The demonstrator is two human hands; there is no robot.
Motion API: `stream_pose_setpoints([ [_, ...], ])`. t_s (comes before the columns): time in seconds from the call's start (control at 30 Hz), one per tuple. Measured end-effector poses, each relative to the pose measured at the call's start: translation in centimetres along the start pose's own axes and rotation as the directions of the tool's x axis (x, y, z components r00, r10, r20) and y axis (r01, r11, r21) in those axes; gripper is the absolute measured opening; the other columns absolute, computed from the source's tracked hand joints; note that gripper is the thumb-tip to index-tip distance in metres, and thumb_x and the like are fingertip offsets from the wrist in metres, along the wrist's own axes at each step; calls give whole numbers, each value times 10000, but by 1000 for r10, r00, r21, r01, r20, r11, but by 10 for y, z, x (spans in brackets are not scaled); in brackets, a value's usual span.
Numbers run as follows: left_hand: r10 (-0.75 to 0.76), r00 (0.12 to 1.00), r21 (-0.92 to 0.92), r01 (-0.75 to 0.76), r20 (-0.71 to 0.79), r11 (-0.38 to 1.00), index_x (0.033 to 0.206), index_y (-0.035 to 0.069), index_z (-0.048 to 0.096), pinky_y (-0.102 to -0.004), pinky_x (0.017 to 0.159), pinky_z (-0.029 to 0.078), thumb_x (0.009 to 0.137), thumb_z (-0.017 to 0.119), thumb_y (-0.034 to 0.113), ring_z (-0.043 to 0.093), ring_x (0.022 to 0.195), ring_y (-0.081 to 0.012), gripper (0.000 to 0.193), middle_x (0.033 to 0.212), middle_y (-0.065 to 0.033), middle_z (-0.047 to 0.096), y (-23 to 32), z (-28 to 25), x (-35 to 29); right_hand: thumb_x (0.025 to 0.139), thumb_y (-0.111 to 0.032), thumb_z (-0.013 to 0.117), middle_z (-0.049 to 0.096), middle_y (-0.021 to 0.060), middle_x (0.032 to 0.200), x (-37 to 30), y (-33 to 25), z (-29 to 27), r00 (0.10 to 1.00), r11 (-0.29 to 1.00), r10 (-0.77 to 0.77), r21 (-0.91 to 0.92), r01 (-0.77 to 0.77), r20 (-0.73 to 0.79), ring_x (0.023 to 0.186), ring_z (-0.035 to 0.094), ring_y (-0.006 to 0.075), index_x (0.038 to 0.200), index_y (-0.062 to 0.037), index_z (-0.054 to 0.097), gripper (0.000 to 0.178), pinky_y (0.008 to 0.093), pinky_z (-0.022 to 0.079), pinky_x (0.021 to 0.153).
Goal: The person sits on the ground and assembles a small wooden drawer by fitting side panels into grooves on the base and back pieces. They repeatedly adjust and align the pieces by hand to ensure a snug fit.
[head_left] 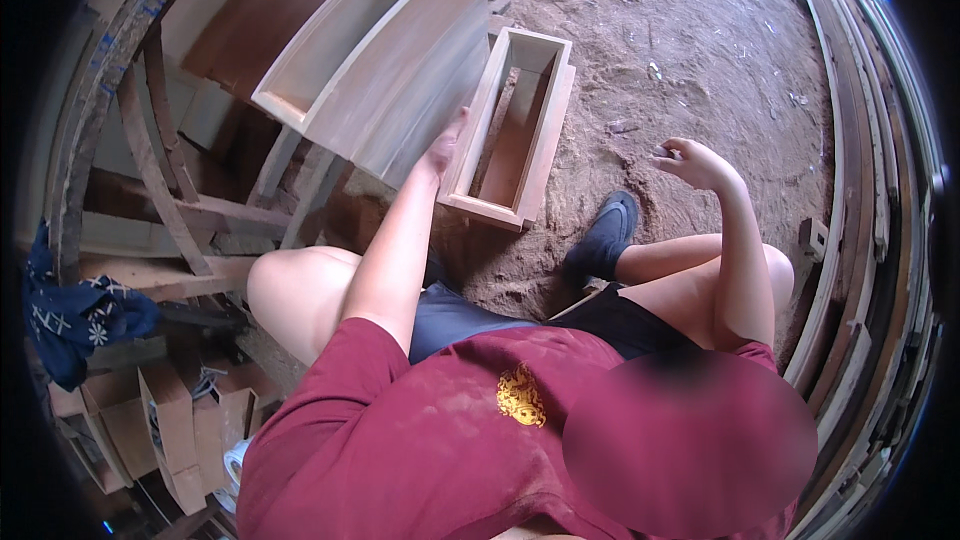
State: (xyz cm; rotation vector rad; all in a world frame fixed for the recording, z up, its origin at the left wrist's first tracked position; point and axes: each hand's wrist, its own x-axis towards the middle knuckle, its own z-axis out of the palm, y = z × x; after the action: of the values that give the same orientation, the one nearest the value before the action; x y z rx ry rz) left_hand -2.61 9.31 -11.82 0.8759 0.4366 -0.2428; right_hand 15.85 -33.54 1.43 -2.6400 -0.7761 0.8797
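Observation:
My left hand (444, 148) reaches forward and grips the near end of a long pale wooden box (390, 50) that lies tilted on a wooden frame. Right beside that hand, a smaller open wooden box (548, 130) rests on the dirt floor. My right hand (692, 162) is raised above my right knee with the fingers curled around a small greyish piece (664, 152), too small to identify. I am seated, wearing a dark red shirt.
Long planks (850, 170) are stacked along the right edge. A wooden frame (170, 190) and a blue patterned cloth (75, 315) are at the left, with several wooden blocks (170, 420) at the lower left. My black shoe (605, 235) rests on sandy dirt (690, 50).

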Motion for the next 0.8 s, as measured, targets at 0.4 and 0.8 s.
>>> stream_pose_setpoints([
  [0.4,329,876,642,-29,-353,766,1531,-41,243,-362,964,497,734,643,82,615,1118,-309,900,1274,-241,602,-58,56,20,1029,-397,486,667,123,917,1,-8,1,999,964,3,264,7,-39,816,627,205,1264,-14,589,462,358,503,740],
  [0.8,274,898,459,-95,-343,883,1493,-96,275,-372,1035,461,800,708,205,575,1212,-293,871,1345,-235,570,-59,60,35,995,-228,569,686,108,984,-11,-94,85,902,857,-369,295,423,-223,807,620,197,1358,-81,556,391,334,519,723],
])
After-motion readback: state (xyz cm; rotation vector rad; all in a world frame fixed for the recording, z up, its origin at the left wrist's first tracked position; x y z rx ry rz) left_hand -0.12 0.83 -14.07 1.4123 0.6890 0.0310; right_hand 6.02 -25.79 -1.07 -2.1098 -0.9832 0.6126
